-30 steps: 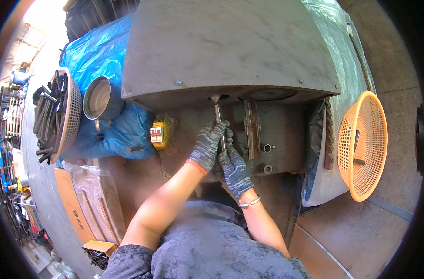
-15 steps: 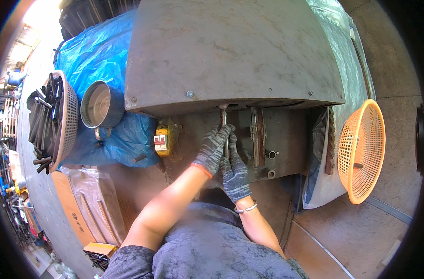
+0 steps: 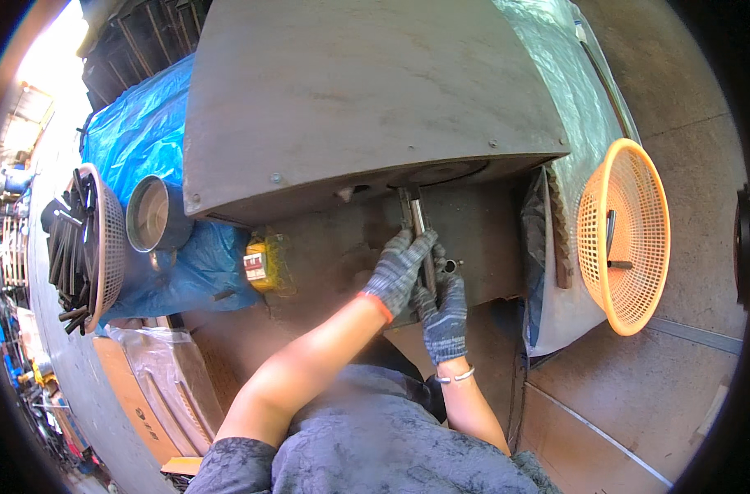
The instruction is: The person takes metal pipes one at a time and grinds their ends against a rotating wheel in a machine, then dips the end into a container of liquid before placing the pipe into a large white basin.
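Note:
Both my hands wear grey striped knit gloves and are at a metal rod (image 3: 417, 216) below the front edge of a large grey metal housing (image 3: 375, 82). The rod lies lengthwise along a narrow rusty channel rest (image 3: 406, 207), its far end close to a dark round part under the housing. My left hand (image 3: 402, 267) is closed over the rod from the left. Lower down, my right hand (image 3: 444, 317) is closed at the near end, where the fingers hide most of the rod. A small metal ring fitting (image 3: 451, 266) sits just beside the right fingers.
On the left, a pale basket (image 3: 111, 247) full of dark rods and a metal mug (image 3: 157, 216) stand by blue plastic sheeting (image 3: 136, 115). A yellow package (image 3: 264, 263) lies nearer. To the right, an orange basket (image 3: 593, 247) contains a few dark pieces.
Both hands have shifted right, from the threaded part below the housing to the channel rest, with the rod now lying along it. The whole view has also shifted.

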Available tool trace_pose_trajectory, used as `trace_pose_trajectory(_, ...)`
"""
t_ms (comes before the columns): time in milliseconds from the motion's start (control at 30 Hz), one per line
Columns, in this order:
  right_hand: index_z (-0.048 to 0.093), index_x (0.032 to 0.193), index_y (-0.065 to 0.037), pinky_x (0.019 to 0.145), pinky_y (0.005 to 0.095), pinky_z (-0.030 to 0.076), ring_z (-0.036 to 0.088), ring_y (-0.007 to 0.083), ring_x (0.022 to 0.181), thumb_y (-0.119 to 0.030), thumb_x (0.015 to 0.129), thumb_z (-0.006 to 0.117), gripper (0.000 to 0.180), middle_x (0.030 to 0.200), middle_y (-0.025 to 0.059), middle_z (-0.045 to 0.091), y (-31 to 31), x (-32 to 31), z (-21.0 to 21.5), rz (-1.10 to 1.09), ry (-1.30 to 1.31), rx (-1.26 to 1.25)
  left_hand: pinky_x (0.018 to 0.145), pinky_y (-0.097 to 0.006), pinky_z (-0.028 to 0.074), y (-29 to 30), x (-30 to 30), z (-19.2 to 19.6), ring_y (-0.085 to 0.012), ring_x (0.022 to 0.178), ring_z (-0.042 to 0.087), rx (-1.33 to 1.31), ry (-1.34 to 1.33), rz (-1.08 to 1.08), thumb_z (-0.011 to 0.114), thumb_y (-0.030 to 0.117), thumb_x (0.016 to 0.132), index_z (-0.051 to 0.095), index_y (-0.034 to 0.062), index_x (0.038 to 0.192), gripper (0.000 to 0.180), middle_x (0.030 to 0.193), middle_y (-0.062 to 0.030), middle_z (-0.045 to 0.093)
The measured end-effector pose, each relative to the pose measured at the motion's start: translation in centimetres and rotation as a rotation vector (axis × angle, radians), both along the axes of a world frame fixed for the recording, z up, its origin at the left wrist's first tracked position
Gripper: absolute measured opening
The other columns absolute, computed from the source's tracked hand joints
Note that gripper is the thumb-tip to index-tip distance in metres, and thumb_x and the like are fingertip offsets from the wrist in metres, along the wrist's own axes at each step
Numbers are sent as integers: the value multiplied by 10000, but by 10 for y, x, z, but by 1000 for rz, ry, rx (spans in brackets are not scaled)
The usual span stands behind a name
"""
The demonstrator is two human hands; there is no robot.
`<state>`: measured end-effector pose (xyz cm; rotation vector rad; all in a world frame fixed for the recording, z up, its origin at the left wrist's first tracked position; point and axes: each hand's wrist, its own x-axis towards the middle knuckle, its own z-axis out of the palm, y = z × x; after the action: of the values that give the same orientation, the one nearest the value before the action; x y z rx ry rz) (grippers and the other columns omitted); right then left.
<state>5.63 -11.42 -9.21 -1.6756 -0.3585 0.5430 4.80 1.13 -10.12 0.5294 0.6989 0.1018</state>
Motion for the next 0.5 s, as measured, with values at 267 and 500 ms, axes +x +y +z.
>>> trace_pose_trajectory(267,592,1138,24,832,344,479,610,220,892,-158,920,610,284,1013,182,652,-4,60,-10,-11,-88,-233,820,-284,485,-13,47,-1,-167,905,606,128,1,28,574,163,934,630,34,1047,181,977,-73,656)
trace_pose_trajectory(500,544,1263,35,927,290,436,569,161,1041,-103,931,588,362,1185,136,622,20,74,-20,-20,1,-93,810,-289,486,2,62,-8,-170,846,603,66,1,72,574,168,940,629,27,1012,168,915,-69,655)
